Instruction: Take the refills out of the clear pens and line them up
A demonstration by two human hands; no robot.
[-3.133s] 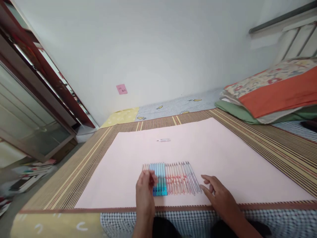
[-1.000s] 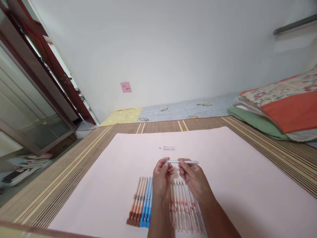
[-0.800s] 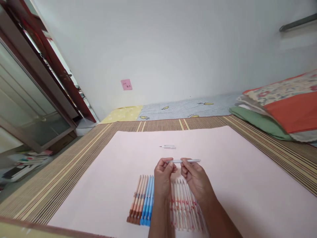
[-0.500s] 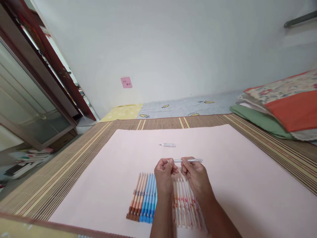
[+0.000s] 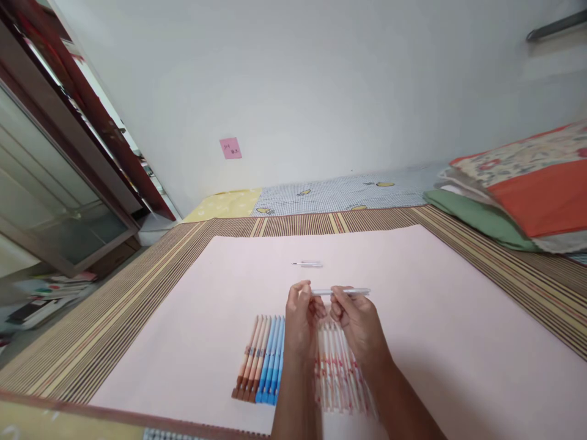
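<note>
A slim white pen [image 5: 323, 292] lies level between my two hands above the pink sheet [image 5: 192, 318]. My left hand [image 5: 300, 318] is closed, thumb and fingertips pinching at the pen's left end, which they hide. My right hand [image 5: 360, 321] grips the barrel nearer its middle, and the other end sticks out to the right. Beyond them, a small clear pen part with a dark-tipped refill [image 5: 308, 264] lies on the sheet. Below the hands are rows of pens: brown-and-peach pens [image 5: 251, 360], blue pens [image 5: 271, 360], and clear pens with red marks [image 5: 342, 370], partly hidden by my forearms.
The sheet lies on a striped mat [image 5: 151, 287]. Folded bedding [image 5: 527, 189] is piled at the right. A pink note [image 5: 230, 148] is stuck to the wall [image 5: 321, 85]. Left, a glass-fronted cabinet [image 5: 59, 189] stands near papers and books [image 5: 46, 299].
Both hands still hold the pen at about the same place. My left fingers have shifted slightly over its left end, hiding the tip that showed there. The whole view has tilted a little.
</note>
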